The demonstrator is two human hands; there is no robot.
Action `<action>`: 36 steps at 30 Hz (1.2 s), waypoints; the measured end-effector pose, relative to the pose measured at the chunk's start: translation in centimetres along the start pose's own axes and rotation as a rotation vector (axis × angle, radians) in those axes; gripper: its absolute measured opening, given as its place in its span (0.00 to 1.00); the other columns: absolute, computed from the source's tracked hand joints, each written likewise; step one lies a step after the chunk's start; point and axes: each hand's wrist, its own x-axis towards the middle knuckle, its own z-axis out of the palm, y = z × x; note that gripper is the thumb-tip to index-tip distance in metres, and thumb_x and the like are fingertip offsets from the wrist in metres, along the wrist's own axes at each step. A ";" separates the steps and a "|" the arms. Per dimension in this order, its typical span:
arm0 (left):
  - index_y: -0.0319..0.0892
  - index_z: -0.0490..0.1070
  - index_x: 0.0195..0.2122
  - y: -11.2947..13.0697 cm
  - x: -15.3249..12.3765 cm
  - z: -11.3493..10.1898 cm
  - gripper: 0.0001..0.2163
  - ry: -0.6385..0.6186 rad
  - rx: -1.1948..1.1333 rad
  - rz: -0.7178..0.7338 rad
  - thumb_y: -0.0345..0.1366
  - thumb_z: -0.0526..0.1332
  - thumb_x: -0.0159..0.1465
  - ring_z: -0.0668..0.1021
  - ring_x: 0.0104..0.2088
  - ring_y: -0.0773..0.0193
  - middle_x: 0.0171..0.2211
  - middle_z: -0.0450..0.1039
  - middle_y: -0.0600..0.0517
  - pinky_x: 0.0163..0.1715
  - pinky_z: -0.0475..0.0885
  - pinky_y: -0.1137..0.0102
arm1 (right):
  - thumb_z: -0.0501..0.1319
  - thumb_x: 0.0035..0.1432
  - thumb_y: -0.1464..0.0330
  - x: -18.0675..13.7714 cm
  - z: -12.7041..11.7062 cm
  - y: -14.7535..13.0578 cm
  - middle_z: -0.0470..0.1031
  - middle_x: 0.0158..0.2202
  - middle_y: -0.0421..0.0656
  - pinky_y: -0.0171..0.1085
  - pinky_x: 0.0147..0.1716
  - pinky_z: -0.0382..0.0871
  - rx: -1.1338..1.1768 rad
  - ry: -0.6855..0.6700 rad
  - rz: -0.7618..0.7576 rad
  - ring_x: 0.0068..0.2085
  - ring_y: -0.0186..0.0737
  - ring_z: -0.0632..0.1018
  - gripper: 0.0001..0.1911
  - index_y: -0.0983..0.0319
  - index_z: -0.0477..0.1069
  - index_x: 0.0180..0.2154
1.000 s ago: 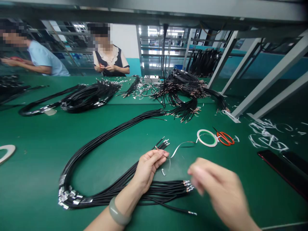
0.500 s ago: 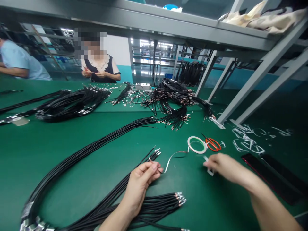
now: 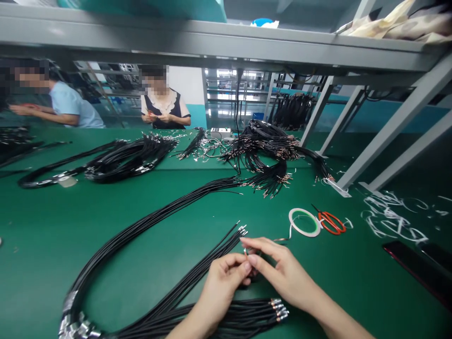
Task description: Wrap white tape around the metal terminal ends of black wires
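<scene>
My left hand [image 3: 228, 280] pinches a short, narrow strip of copper tape [image 3: 246, 254] with a white tip, closed between thumb and fingertips. Meeting it from the right, my right hand [image 3: 278, 268] has its thumb and fingertips at the same strip. Behind the right hand, a thin tail of tape runs to the white-and-green tape roll [image 3: 291, 219] lying flat. Black cables [image 3: 208, 259] with bare metal ends pass behind my left hand. Another cable bunch [image 3: 254, 310] with silver ends lies under my hands.
Orange-handled scissors [image 3: 321, 216] lie against the roll. White backing scraps [image 3: 391, 219] and a dark phone-like slab [image 3: 409, 263] are at right. More cable bundles [image 3: 123, 165] and a cable heap [image 3: 264, 141] lie farther back. Shelf posts [image 3: 388, 127] stand at right; two people work across the table.
My right hand has come left from beside the tape roll to meet my left hand at the strip. The white piece it held no longer shows. The camera view has shifted.
</scene>
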 end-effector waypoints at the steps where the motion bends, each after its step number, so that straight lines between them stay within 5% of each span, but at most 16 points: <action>1: 0.36 0.75 0.30 0.0 0.0 0.0 0.11 0.010 0.013 0.003 0.41 0.64 0.57 0.72 0.26 0.69 0.26 0.74 0.51 0.29 0.68 0.74 | 0.57 0.62 0.67 -0.1 0.2 0.2 0.75 0.46 0.44 0.41 0.49 0.67 0.036 -0.010 -0.002 0.47 0.42 0.74 0.15 0.55 0.71 0.51; 8: 0.38 0.76 0.27 -0.4 0.2 -0.2 0.09 0.080 0.185 0.127 0.39 0.63 0.59 0.71 0.26 0.67 0.24 0.70 0.53 0.29 0.66 0.73 | 0.60 0.59 0.68 -0.5 0.7 1.6 0.78 0.41 0.44 0.40 0.46 0.69 0.154 0.029 0.027 0.44 0.42 0.76 0.09 0.58 0.76 0.42; 13: 0.41 0.76 0.35 -0.5 -0.3 -0.4 0.07 0.080 0.333 0.215 0.36 0.59 0.62 0.76 0.36 0.62 0.35 0.73 0.49 0.38 0.71 0.69 | 0.59 0.60 0.69 -0.6 1.7 1.9 0.78 0.40 0.45 0.41 0.47 0.68 0.135 0.151 0.060 0.44 0.43 0.76 0.07 0.59 0.77 0.35; 16: 0.43 0.70 0.45 -0.3 -0.6 -0.6 0.10 0.230 0.492 0.410 0.32 0.58 0.63 0.76 0.37 0.63 0.43 0.69 0.47 0.38 0.72 0.68 | 0.59 0.60 0.68 -0.6 1.8 2.0 0.78 0.42 0.46 0.40 0.48 0.67 0.107 0.195 0.091 0.45 0.43 0.76 0.08 0.59 0.78 0.36; 20: 0.45 0.70 0.43 0.1 -0.7 -0.9 0.09 0.263 0.777 0.662 0.28 0.57 0.63 0.74 0.39 0.62 0.38 0.68 0.49 0.40 0.70 0.68 | 0.59 0.60 0.69 -0.7 1.7 1.9 0.78 0.41 0.45 0.39 0.44 0.69 0.145 0.158 0.112 0.42 0.42 0.77 0.09 0.59 0.78 0.39; 36: 0.44 0.69 0.39 0.1 -0.7 -1.1 0.07 0.197 0.932 0.667 0.28 0.54 0.65 0.74 0.38 0.61 0.36 0.71 0.48 0.38 0.69 0.66 | 0.58 0.60 0.70 -0.9 1.9 1.3 0.79 0.41 0.45 0.42 0.46 0.70 0.169 0.103 0.079 0.43 0.43 0.77 0.11 0.58 0.77 0.42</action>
